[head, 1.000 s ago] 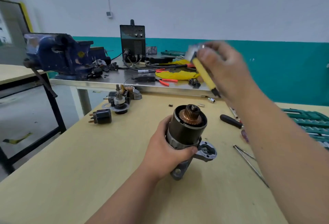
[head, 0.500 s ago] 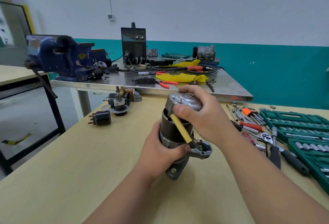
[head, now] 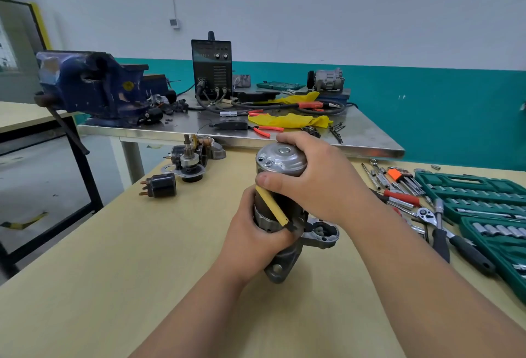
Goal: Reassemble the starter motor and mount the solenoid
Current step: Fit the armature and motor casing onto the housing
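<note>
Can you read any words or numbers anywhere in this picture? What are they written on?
No text here reads clearly.
Black machine on the metal table: pale marks on its top panel, too blurred to read.
Blue vise: a round yellow badge, too small to read.
Green socket cases: no print that can be made out.

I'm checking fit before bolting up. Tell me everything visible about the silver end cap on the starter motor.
The end cap is a domed, silver metal piece with a round boss at its centre and a holed lug at its rim. It sits upright atop the dark motor housing. The right hand curls over it from the right, thumb pressing a yellow strip below its front edge. Seating cannot be judged.
</note>
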